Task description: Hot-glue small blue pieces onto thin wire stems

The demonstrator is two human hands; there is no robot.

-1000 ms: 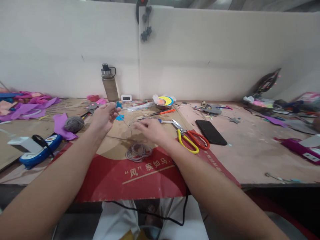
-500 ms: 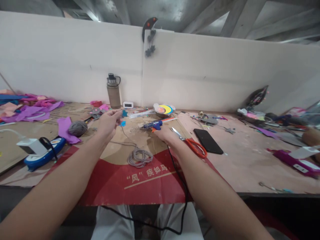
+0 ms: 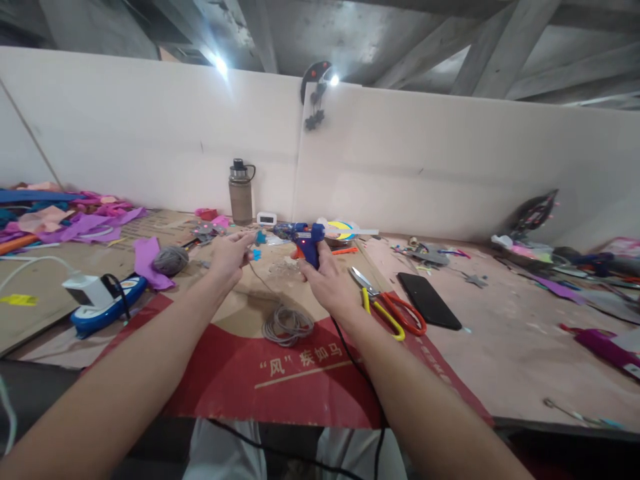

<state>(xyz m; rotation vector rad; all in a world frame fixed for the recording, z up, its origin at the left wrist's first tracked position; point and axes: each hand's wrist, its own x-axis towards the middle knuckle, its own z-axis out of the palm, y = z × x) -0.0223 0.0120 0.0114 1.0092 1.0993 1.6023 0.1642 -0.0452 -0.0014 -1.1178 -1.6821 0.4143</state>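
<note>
My right hand (image 3: pixel 327 277) is wrapped round the handle of a blue hot glue gun (image 3: pixel 311 241), with a pale glue stick poking out of its back. The nozzle points left, close to a small blue felt piece (image 3: pixel 261 237) pinched in the fingertips of my left hand (image 3: pixel 233 257). Just below hangs a second blue felt piece (image 3: pixel 257 255). Grey cord runs down from the left hand to a loose coil of cord (image 3: pixel 287 325) on the red and brown paper board (image 3: pixel 225 373). Whether glue is on the felt cannot be made out.
Right of my forearm lie scissors (image 3: pixel 395 312) and a black phone (image 3: pixel 429 300). A grey yarn ball (image 3: pixel 171 260), a blue power strip (image 3: pixel 107 303) and felt scraps (image 3: pixel 85 223) are on the left. A bottle (image 3: pixel 241 193) stands by the partition. The gun's black cable crosses the board.
My right hand has picked the glue gun up from the board and brought it upright, its nozzle close to the felt. The left hand still holds the blue felt piece.
</note>
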